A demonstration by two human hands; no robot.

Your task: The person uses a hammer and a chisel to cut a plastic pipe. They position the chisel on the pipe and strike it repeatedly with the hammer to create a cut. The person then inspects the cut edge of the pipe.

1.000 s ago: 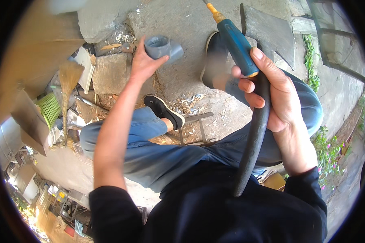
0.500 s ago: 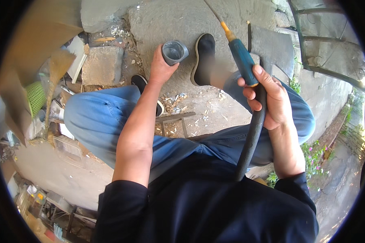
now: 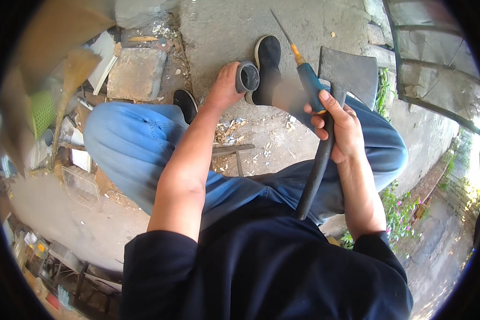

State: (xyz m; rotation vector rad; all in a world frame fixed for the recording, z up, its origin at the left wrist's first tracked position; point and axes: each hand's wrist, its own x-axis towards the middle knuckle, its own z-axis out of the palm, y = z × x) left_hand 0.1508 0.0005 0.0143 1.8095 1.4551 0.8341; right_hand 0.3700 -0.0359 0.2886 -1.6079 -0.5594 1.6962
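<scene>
My left hand [image 3: 225, 88] is wrapped round the side of a grey, hollow cup-shaped piece [image 3: 255, 79], its round mouth facing up toward me. In my right hand [image 3: 344, 128] are two tools together. One is a screwdriver-like tool with a blue handle [image 3: 310, 80], an orange collar and a long thin metal shaft [image 3: 282, 28] pointing away from me. The other looks like a hatchet, with a dark round handle [image 3: 316, 173] slanting back toward my lap and a broad grey blade [image 3: 349, 69] beyond my hand. Its joint with the handle is partly hidden.
Between my feet and legs, wood chips [image 3: 232, 130] litter the concrete floor near a low wooden frame [image 3: 234, 150]. A square stone block [image 3: 137, 73], a straw broom [image 3: 74, 80] and a green basket [image 3: 42, 113] stand left. Flowering plants [image 3: 397, 213] and a metal frame [image 3: 432, 106] lie right.
My left hand has shifted right and turned the cup-shaped piece, so its mouth now tips more to the right. My right hand has drawn slightly left, bringing both tools along.
</scene>
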